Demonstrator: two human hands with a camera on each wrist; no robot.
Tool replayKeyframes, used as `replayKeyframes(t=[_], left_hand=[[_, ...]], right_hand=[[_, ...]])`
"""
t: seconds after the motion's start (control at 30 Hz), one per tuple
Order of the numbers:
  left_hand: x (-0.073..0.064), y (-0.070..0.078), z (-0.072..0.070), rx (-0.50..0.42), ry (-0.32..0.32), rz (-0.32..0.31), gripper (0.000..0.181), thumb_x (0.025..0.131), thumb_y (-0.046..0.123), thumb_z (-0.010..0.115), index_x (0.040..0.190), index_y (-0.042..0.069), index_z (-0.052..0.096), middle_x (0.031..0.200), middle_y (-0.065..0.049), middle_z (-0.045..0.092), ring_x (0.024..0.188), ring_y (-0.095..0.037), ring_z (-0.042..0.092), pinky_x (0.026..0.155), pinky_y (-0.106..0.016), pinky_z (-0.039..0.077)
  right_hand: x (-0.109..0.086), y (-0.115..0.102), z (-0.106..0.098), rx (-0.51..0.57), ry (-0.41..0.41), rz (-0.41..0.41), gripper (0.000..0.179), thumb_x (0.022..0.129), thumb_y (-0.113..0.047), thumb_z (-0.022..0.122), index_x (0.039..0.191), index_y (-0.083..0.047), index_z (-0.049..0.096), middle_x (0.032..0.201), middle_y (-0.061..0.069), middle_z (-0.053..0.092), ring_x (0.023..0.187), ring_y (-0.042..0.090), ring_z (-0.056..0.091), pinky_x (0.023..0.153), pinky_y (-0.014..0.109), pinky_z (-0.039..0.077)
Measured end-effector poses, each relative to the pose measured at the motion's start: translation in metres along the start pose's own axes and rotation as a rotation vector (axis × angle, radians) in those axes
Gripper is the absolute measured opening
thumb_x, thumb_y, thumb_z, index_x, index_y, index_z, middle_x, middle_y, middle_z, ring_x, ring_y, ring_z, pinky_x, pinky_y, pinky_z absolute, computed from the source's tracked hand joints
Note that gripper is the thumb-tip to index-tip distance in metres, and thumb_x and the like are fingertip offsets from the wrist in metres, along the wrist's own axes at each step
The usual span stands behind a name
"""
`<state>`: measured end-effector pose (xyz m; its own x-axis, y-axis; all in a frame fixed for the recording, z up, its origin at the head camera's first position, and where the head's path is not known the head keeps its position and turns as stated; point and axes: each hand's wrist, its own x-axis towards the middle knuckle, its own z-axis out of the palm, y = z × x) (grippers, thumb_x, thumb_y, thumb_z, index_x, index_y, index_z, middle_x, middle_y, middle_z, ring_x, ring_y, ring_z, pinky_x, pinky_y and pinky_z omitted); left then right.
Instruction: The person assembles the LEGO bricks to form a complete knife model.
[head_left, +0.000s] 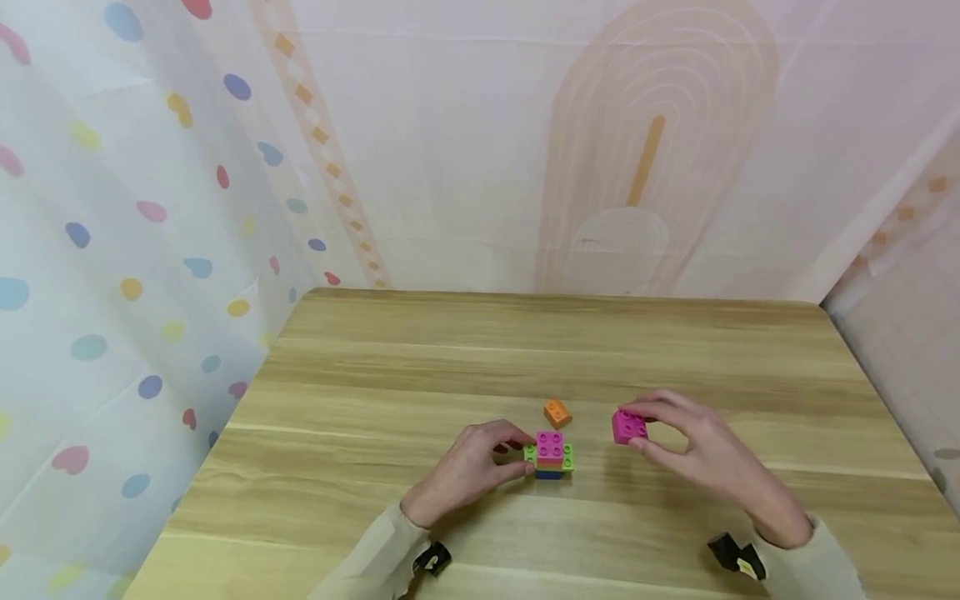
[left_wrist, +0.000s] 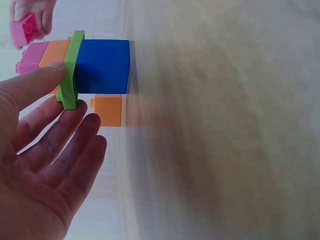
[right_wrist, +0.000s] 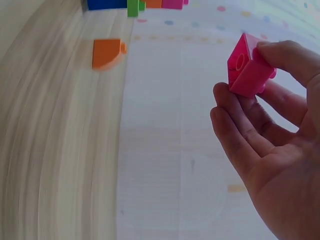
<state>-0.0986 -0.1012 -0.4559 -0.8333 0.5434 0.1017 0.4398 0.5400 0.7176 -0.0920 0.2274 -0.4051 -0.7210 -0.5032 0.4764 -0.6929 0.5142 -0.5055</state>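
Observation:
A small block stack stands on the table, with a blue block at its base, then a wider green plate, an orange block and a pink one on top. My left hand pinches the green plate's left end between thumb and fingertips. To the right, raised above the table, my right hand grips a loose pink building block between thumb and fingers. Its hollow underside shows in the right wrist view. Just behind the stack lies an orange block with one rounded side.
The wooden table reaches back to a pale patterned curtain. Another curtain with coloured dots hangs along the left side. Black wrist devices sit at both light sleeves.

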Motion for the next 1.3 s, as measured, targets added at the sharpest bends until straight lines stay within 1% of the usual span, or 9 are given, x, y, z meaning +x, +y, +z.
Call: replayKeyframes(t=[0.23, 0.4, 0.5, 0.67, 0.83, 1.03, 1.2, 1.3], left_hand=[[0.001, 0.000, -0.001, 0.007, -0.007, 0.009, 0.027, 0.091, 0.018, 0.081, 0.115, 0.007, 0.074, 0.113, -0.005, 0.074, 0.098, -0.018, 0.071, 0.087, -0.027, 0.058], [0.002, 0.001, -0.002, 0.010, -0.008, 0.014, 0.026, 0.091, 0.018, 0.081, 0.114, 0.008, 0.074, 0.113, -0.004, 0.075, 0.098, -0.017, 0.070, 0.087, -0.027, 0.058], [0.002, 0.001, -0.002, 0.013, -0.012, 0.014, 0.026, 0.091, 0.019, 0.081, 0.114, 0.008, 0.074, 0.112, -0.004, 0.075, 0.098, -0.017, 0.070, 0.087, -0.027, 0.058], [0.002, 0.001, -0.003, 0.015, -0.016, 0.015, 0.026, 0.092, 0.019, 0.081, 0.115, 0.008, 0.074, 0.112, -0.004, 0.075, 0.098, -0.017, 0.070, 0.087, -0.027, 0.058], [0.003, 0.000, -0.003, 0.017, -0.022, 0.022, 0.026, 0.092, 0.019, 0.081, 0.114, 0.008, 0.074, 0.113, -0.004, 0.075, 0.099, -0.018, 0.070, 0.087, -0.027, 0.058], [0.003, 0.000, -0.003, 0.026, -0.021, 0.032, 0.025, 0.092, 0.019, 0.081, 0.114, 0.008, 0.074, 0.112, -0.004, 0.075, 0.099, -0.017, 0.070, 0.087, -0.026, 0.057], [0.003, 0.000, -0.003, 0.034, -0.019, 0.039, 0.025, 0.092, 0.019, 0.081, 0.114, 0.008, 0.074, 0.112, -0.003, 0.075, 0.098, -0.017, 0.070, 0.086, -0.025, 0.058], [0.004, 0.000, -0.003, 0.038, -0.020, 0.040, 0.025, 0.092, 0.019, 0.081, 0.114, 0.009, 0.074, 0.112, -0.003, 0.075, 0.098, -0.017, 0.070, 0.086, -0.025, 0.058]], right_hand=[[0.006, -0.009, 0.011, 0.023, 0.014, -0.011, 0.041, 0.083, -0.002, 0.083, 0.122, -0.007, 0.072, 0.117, 0.002, 0.071, 0.099, 0.016, 0.071, 0.080, 0.034, 0.062], [0.012, -0.014, 0.020, 0.045, 0.025, -0.015, 0.042, 0.082, -0.001, 0.083, 0.122, -0.009, 0.072, 0.116, 0.001, 0.072, 0.098, 0.015, 0.071, 0.080, 0.034, 0.062], [0.016, -0.017, 0.026, 0.061, 0.022, -0.023, 0.041, 0.084, -0.003, 0.084, 0.122, -0.011, 0.072, 0.116, 0.000, 0.072, 0.098, 0.015, 0.071, 0.081, 0.034, 0.062], [0.020, -0.022, 0.034, 0.073, 0.008, -0.031, 0.040, 0.086, -0.007, 0.084, 0.124, -0.013, 0.072, 0.117, -0.001, 0.072, 0.100, 0.015, 0.071, 0.082, 0.036, 0.062], [0.024, -0.025, 0.041, 0.094, -0.008, -0.037, 0.041, 0.085, -0.005, 0.084, 0.124, -0.012, 0.072, 0.118, -0.001, 0.071, 0.102, 0.016, 0.071, 0.084, 0.038, 0.062], [0.029, -0.027, 0.050, 0.125, -0.020, -0.074, 0.040, 0.085, -0.005, 0.084, 0.123, -0.010, 0.072, 0.116, -0.001, 0.071, 0.102, 0.016, 0.071, 0.084, 0.037, 0.062], [0.033, -0.028, 0.057, 0.104, -0.033, -0.097, 0.037, 0.085, -0.008, 0.085, 0.121, -0.009, 0.074, 0.115, -0.001, 0.071, 0.101, 0.015, 0.070, 0.083, 0.035, 0.061], [0.034, -0.029, 0.060, 0.095, -0.047, -0.090, 0.035, 0.086, -0.009, 0.085, 0.119, -0.008, 0.074, 0.115, -0.001, 0.071, 0.101, 0.015, 0.069, 0.083, 0.035, 0.061]])
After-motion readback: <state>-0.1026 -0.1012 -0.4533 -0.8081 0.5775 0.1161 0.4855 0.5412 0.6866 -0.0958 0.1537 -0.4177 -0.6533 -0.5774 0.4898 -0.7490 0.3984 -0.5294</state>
